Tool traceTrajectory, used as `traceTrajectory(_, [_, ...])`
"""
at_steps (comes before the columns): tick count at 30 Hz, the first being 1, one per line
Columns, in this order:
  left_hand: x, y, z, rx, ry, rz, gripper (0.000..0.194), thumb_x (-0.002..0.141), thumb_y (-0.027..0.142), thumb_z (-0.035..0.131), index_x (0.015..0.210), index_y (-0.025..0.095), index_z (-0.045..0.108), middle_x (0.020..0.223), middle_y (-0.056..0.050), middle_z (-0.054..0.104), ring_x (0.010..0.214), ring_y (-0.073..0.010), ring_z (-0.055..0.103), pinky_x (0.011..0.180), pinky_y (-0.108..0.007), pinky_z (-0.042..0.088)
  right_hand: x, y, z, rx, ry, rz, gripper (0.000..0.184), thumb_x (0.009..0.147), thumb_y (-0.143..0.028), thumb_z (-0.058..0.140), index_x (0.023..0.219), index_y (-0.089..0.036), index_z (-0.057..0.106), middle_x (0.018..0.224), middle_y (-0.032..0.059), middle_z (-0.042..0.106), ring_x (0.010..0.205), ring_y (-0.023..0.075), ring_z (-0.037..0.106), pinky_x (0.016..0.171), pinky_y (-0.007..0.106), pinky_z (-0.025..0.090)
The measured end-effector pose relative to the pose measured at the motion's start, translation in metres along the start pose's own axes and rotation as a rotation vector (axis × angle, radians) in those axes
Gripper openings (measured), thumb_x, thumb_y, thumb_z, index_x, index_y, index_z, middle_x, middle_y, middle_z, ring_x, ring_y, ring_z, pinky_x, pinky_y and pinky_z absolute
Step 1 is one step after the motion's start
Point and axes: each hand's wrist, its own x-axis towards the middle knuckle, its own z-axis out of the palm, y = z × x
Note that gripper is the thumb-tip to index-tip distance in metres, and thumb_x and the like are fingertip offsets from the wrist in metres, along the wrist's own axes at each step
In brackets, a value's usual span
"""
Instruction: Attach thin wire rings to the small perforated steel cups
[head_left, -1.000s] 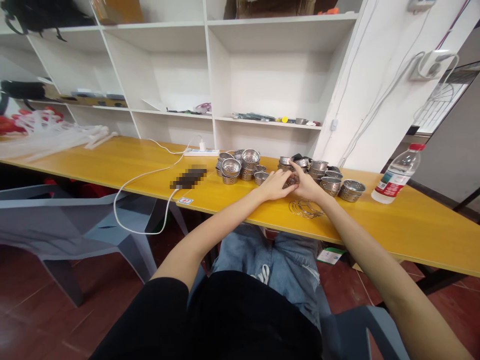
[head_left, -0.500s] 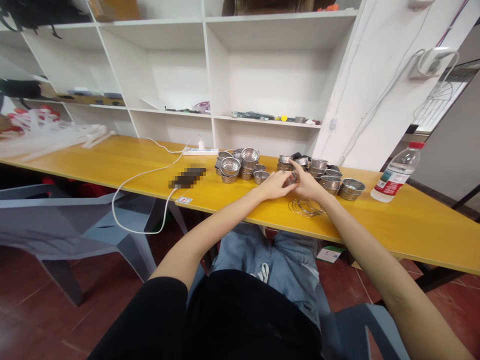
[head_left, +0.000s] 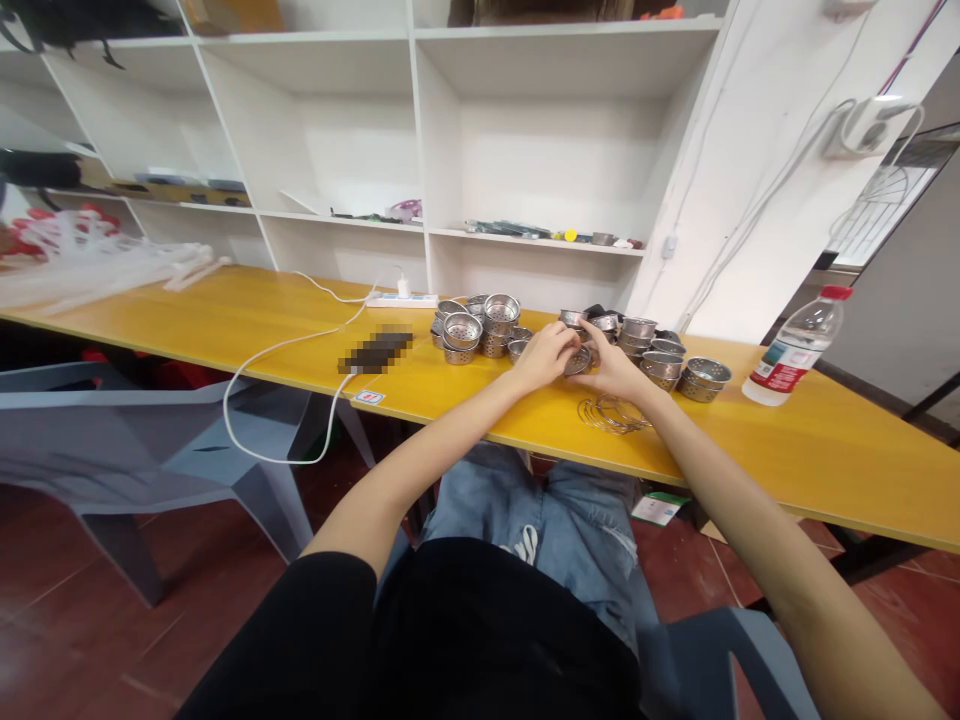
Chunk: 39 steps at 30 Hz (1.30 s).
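Between my two hands, just above the yellow table, a small perforated metal strainer cup (head_left: 577, 361) is tilted so its holed side shows. My left hand (head_left: 550, 355) has its fingers curled against the cup's left edge. Thumb and fingers of my right hand (head_left: 611, 368) grip it from the right. Thin metal wire rings (head_left: 611, 414) lie on the table just below my right hand. A group of stacked strainer cups (head_left: 480, 330) stands to the left, and more stacked cups (head_left: 661, 364) stand to the right. Some cups behind my hands are partly hidden.
A water bottle with a red cap (head_left: 796, 345) stands on the right of the table (head_left: 840, 450). On the left lie a blurred-out dark object (head_left: 376, 350) with a white cable and a power strip (head_left: 403, 299). White shelves (head_left: 555, 150) rise behind.
My left hand has shifted and its fingers have lifted and curled, so more of the strainer cup shows. The right hand stays nearly in place. The view has moved slightly.
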Motion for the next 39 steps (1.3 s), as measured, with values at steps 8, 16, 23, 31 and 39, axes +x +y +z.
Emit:
traceTrajectory(8, [0.001,0.000,0.001,0.045,-0.017,-0.043,0.018,0.103,0.014,0.058,0.100,0.020,0.075,0.116,-0.011,0.072,0.117,-0.0276,0.069,0.107,-0.043,0.059,0.000,-0.006,0.005,-0.012,-0.005,-0.008,0.121,0.081,-0.034,0.093,0.180,-0.024,0.024,0.130,0.0132,0.080,0.095,0.0306,0.079,0.099,0.051,0.065])
traceTrajectory(16, [0.000,0.007,0.000,0.105,-0.097,-0.034,0.018,0.102,0.015,0.056,0.109,0.017,0.072,0.125,-0.015,0.073,0.123,-0.0295,0.069,0.109,-0.043,0.059,-0.001,-0.005,0.004,-0.034,-0.003,0.021,0.121,0.080,-0.033,0.094,0.180,-0.024,0.027,0.130,0.0139,0.079,0.101,0.0337,0.081,0.101,0.052,0.065])
traceTrajectory(23, [-0.003,0.008,0.001,0.028,-0.190,-0.087,0.021,0.103,0.019,0.059,0.123,0.019,0.065,0.118,-0.012,0.080,0.109,-0.0292,0.076,0.097,-0.040,0.059,0.000,-0.004,0.005,-0.037,0.016,-0.001,0.117,0.081,-0.028,0.088,0.180,-0.021,0.027,0.128,0.0142,0.080,0.104,0.0343,0.081,0.104,0.052,0.063])
traceTrajectory(31, [-0.005,0.013,0.000,-0.217,-0.190,-0.107,0.022,0.111,0.038,0.057,0.119,0.019,0.063,0.099,-0.008,0.081,0.090,-0.0237,0.075,0.086,-0.035,0.055,0.000,-0.001,0.003,0.011,0.012,0.020,0.119,0.078,-0.027,0.089,0.180,-0.020,0.028,0.134,0.0170,0.079,0.109,0.0348,0.081,0.106,0.052,0.063])
traceTrajectory(39, [-0.003,0.011,0.001,-0.287,-0.118,-0.108,0.026,0.109,0.047,0.064,0.109,0.022,0.059,0.082,-0.001,0.070,0.077,-0.0200,0.066,0.076,-0.032,0.049,0.002,-0.004,0.003,0.018,0.020,-0.008,0.120,0.077,-0.028,0.090,0.179,-0.020,0.029,0.131,0.0163,0.080,0.109,0.0353,0.081,0.106,0.052,0.062])
